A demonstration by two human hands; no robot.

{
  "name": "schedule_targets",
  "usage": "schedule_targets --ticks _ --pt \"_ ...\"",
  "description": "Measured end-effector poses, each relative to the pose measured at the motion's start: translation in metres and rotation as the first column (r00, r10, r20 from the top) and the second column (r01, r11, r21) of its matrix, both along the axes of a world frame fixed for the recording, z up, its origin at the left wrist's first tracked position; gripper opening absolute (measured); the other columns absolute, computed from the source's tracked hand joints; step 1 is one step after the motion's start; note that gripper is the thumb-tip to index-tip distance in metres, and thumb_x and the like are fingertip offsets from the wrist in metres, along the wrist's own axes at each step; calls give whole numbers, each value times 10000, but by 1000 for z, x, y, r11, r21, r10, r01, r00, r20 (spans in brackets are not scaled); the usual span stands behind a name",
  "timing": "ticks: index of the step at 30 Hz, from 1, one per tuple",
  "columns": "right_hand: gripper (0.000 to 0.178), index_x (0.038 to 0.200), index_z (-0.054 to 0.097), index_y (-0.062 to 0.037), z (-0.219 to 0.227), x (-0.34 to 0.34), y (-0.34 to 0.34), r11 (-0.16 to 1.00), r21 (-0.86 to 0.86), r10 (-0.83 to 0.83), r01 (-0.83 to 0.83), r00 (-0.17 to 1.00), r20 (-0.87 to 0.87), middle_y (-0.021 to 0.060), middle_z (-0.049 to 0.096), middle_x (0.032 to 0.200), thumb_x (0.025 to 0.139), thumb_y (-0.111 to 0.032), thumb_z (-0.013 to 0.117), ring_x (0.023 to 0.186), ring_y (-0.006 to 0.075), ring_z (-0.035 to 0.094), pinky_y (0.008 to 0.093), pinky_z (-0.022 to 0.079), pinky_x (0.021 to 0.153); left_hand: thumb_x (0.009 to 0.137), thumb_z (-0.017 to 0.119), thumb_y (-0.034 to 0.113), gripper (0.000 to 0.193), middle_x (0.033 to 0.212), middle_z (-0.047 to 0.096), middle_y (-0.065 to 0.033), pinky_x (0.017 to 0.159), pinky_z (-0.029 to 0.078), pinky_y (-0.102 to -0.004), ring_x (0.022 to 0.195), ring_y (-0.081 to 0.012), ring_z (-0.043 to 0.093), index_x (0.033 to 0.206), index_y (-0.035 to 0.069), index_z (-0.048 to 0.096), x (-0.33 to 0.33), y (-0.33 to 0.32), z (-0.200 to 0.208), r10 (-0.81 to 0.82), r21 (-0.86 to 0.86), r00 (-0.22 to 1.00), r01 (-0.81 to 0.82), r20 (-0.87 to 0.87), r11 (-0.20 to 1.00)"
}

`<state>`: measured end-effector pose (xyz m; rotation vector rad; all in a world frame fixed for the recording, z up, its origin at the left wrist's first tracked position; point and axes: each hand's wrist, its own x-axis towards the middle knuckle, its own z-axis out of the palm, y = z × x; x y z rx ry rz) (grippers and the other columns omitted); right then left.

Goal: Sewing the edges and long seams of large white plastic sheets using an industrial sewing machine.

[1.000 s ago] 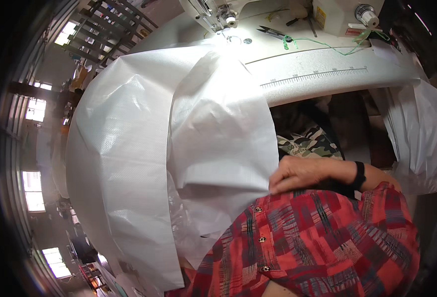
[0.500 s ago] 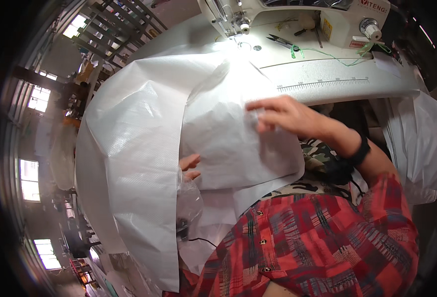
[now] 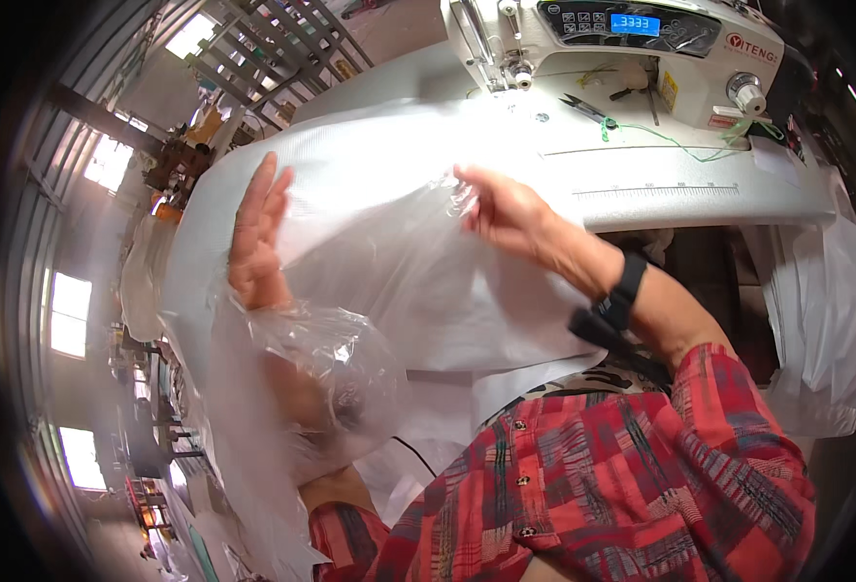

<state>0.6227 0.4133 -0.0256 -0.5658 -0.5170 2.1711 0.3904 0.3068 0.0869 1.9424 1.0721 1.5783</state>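
My right hand (image 3: pixel 512 213) pinches the edge of a thin, clear plastic film (image 3: pixel 404 233) over the middle of the table, its fingers closed. The film stretches from there down to the left. My left hand (image 3: pixel 259 247) is raised upright with its fingers straight, and nothing shows in its grip. Crumpled clear film wraps round its wrist and forearm. White woven plastic sheeting (image 3: pixel 326 145), like sack material, lies beneath both hands and hangs over the near left side, blurred there.
A white sewing machine (image 3: pixel 598 60) with a lit display stands at the far side. Small thread snips (image 3: pixel 586 109) and green thread (image 3: pixel 675 147) lie beside it on the worktable (image 3: pixel 661 175). More white sheeting (image 3: pixel 821 301) hangs at the right. A black cable (image 3: pixel 413 454) runs near my waist.
My left hand has come out from under the white sheeting and risen to the far left. My right hand, open before, now pinches the clear film, which is spread across the sheeting.
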Motion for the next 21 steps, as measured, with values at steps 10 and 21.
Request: schedule_targets --ticks 10,21 --pt "227 965 730 0 -78 75 -104 521 169 677 -836 526 514 79 716 946 914 -216 683 930 156 643 284 479 877 750 808 181 868 1565 276 -167 1180 118 -558 1446 -336 271 1481 60 356 -60 -49 -187 491 117 480 -618 -727 777" --pt "224 979 695 -6 -111 71 -110 913 219 218 -343 866 450 66 704 969 952 -219 633 940 116 629 262 485 846 936 580 166 489 1479 409 -187 1137 297 -428 1400 -330 346 1406 74 476 85 -77 -141 34 -293 667 -372 -744 881"
